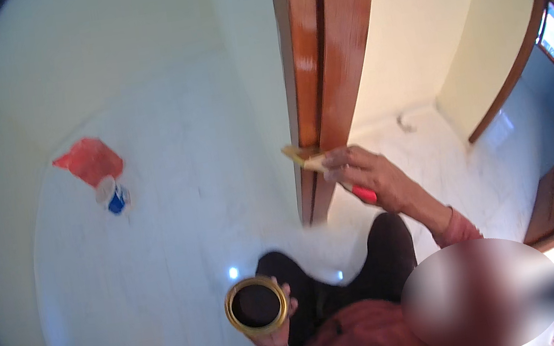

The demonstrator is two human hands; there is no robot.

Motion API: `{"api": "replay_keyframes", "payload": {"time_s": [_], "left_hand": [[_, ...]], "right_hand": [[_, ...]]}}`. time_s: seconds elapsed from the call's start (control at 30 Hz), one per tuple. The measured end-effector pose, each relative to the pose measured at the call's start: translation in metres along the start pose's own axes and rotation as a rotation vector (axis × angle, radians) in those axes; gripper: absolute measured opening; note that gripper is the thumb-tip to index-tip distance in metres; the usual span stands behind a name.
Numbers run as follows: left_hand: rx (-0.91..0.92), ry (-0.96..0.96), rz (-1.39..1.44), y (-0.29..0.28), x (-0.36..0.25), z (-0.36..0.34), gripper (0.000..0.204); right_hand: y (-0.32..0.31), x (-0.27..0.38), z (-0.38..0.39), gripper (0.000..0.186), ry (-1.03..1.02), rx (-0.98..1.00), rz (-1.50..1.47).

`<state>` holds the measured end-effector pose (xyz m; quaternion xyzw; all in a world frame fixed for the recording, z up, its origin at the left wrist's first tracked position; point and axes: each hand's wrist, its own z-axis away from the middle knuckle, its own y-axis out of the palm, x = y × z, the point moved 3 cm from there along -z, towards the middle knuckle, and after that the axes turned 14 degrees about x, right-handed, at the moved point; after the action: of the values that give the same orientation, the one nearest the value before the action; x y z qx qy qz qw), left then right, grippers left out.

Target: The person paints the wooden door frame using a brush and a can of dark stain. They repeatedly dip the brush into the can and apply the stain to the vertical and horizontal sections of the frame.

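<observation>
My right hand is closed around the handle of a paintbrush, which has a pale upper part and a red end. The brush's bristles lie against or right beside the lower part of a brown wooden door frame; I cannot tell whether they touch. Parts of the wood shine. Low in front of me, my left hand grips an open round can with a gold rim and dark liquid inside. Most of the left fingers are hidden behind the can.
On the pale floor to the left lie a red sheet or bag and a white and blue tub. A small curved scrap rests beyond the door frame. Another doorway with brown trim stands at the right.
</observation>
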<state>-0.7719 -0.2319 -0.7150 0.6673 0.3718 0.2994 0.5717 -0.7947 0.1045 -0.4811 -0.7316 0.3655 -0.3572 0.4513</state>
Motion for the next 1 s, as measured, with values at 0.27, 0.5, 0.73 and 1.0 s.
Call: {"api": "replay_keyframes", "payload": {"time_s": [0.27, 0.5, 0.73, 1.0], "left_hand": [[-0.011, -0.022, -0.079, 0.012, 0.008, -0.003, 0.082], [0.038, -0.055, -0.046, 0.016, 0.019, -0.004, 0.082], [0.049, -0.069, -0.055, 0.021, 0.015, -0.002, 0.079], [0.095, -0.083, -0.008, 0.025, 0.019, -0.004, 0.083]], "right_hand": [[-0.151, 0.034, -0.047, 0.017, -0.125, -0.301, 0.129], [-0.211, 0.047, -0.064, 0.029, -0.244, -0.533, 0.332], [-0.166, 0.056, -0.052, 0.021, -0.196, -0.240, 0.242], [-0.187, 0.027, -0.038, 0.031, -0.149, -0.436, 0.658]]}}
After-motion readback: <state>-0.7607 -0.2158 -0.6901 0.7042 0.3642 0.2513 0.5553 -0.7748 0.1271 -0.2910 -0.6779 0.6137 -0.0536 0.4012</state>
